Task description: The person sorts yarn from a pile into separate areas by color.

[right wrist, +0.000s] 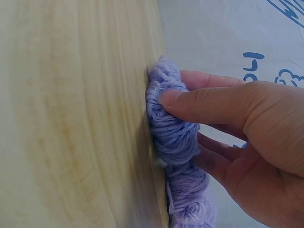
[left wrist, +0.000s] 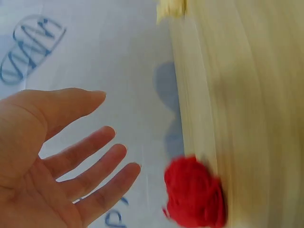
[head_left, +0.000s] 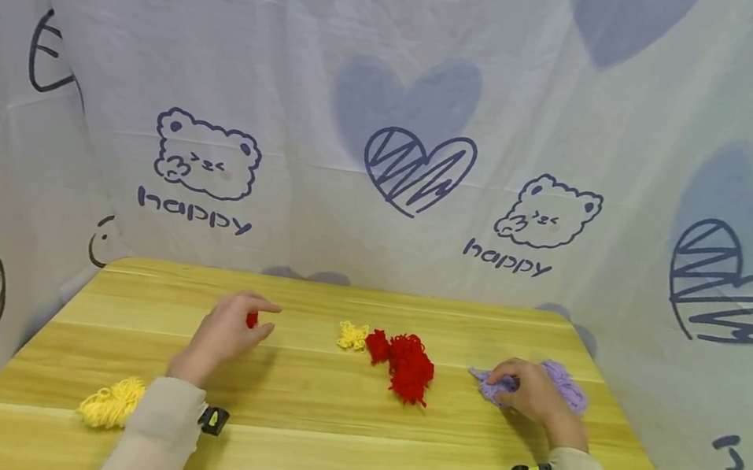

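My left hand [head_left: 226, 330] hovers over the left part of the table, thumb and fingers spread, holding nothing. Just past it lies a red yarn ball [left wrist: 194, 192], apart from the fingers in the left wrist view and mostly hidden by the hand in the head view. On the right, my right hand [right wrist: 237, 118] grips a purple yarn skein [right wrist: 173, 123] between thumb and fingers, low at the table surface. A second, paler purple yarn bundle [head_left: 565, 387] lies right beside it, partly behind the hand.
Mid-table, a small yellow yarn piece [head_left: 352, 336], a small red yarn clump [head_left: 377, 345] and a larger red yarn bundle [head_left: 411, 369] lie in a row. A yellow yarn skein [head_left: 111, 403] sits by the left forearm. Printed cloth [head_left: 306, 226] hangs behind the wooden table [head_left: 331, 467].
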Action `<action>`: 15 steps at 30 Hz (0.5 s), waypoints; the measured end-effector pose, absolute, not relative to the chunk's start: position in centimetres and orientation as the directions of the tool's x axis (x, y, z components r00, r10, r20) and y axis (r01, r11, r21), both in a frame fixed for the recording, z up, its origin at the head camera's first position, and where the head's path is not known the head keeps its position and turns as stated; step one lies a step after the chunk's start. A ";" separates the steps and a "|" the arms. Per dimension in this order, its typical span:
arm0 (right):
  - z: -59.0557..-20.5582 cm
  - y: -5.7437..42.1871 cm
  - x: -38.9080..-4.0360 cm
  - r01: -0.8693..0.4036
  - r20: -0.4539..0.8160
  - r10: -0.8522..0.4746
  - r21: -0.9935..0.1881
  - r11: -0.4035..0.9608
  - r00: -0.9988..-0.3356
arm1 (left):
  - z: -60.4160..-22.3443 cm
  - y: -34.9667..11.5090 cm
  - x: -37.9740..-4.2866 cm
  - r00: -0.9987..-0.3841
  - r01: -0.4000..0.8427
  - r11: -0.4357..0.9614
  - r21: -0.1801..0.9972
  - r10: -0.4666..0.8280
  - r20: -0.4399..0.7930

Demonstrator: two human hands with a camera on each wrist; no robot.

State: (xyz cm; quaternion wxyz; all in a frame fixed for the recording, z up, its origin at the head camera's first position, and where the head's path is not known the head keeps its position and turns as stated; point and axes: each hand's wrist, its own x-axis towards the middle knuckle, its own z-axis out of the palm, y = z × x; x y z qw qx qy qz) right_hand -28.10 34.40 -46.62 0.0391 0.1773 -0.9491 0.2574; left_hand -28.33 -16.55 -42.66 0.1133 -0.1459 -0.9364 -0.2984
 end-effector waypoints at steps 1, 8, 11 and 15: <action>-46.6 34.4 -28.1 -0.363 0.168 -0.322 -0.471 0.804 -0.932 | -42.7 -16.0 -28.2 -0.926 0.359 0.773 0.523 0.222 0.306; -46.8 34.5 -28.2 -0.366 0.162 -0.329 -0.458 0.810 -0.930 | -42.9 -12.6 -27.6 -0.903 0.428 0.720 0.546 0.322 0.283; -46.8 34.5 -28.2 -0.347 0.147 -0.315 -0.471 0.811 -0.937 | -43.1 -11.4 -27.5 -0.889 0.457 0.713 0.532 0.353 0.291; -46.8 34.5 -28.1 -0.334 0.141 -0.305 -0.490 0.805 -0.942 | -43.2 -9.9 -27.4 -0.876 0.482 0.702 0.524 0.384 0.291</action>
